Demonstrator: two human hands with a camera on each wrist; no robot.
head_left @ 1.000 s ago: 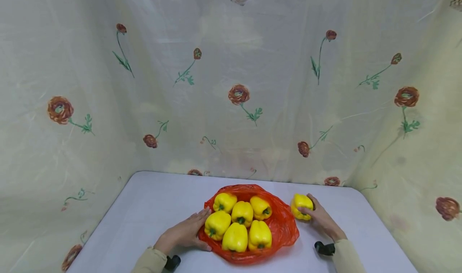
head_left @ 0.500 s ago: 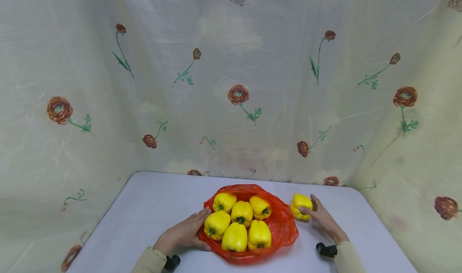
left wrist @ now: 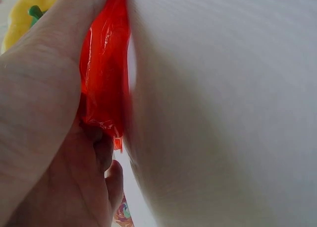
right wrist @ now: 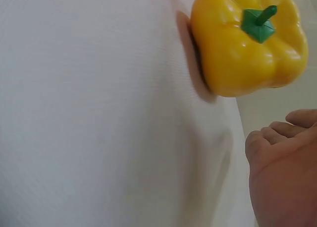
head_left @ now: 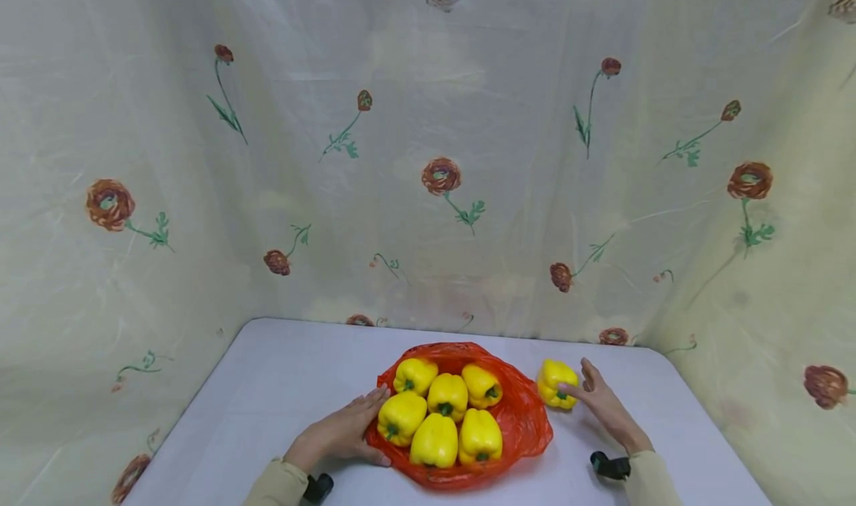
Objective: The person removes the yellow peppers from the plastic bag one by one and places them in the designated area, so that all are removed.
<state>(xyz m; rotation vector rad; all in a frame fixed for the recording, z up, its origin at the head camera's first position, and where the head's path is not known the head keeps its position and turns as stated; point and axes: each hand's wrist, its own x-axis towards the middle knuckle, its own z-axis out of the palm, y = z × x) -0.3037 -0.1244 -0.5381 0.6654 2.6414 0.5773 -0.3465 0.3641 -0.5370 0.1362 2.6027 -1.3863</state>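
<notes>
In the head view a red plastic bag [head_left: 524, 422] lies spread on the table, with several yellow bell peppers [head_left: 435, 440] gathered in it. My left hand [head_left: 341, 430] lies along the bag's left side, fingers straight and thumb toward its front; the left wrist view shows the red film [left wrist: 105, 63] against it. To the bag's right stands a single yellow bell pepper [head_left: 558, 384], its green stem facing me. Just right of that pepper is my right hand [head_left: 605, 406], fingers spread; a gap to the pepper shows in the right wrist view, where the hand [right wrist: 287, 172] holds nothing.
The white table [head_left: 301, 365] carries the bag and the lone pepper. A pale curtain [head_left: 321, 194] printed with flowers surrounds its back and sides. A black wrist camera [head_left: 610, 464] is worn on the right wrist, and another [head_left: 319, 487] on the left.
My right hand has let go of the lone pepper and drawn slightly to the right, its fingers opening. The pepper stays in place, and my left hand and the bag hold still.
</notes>
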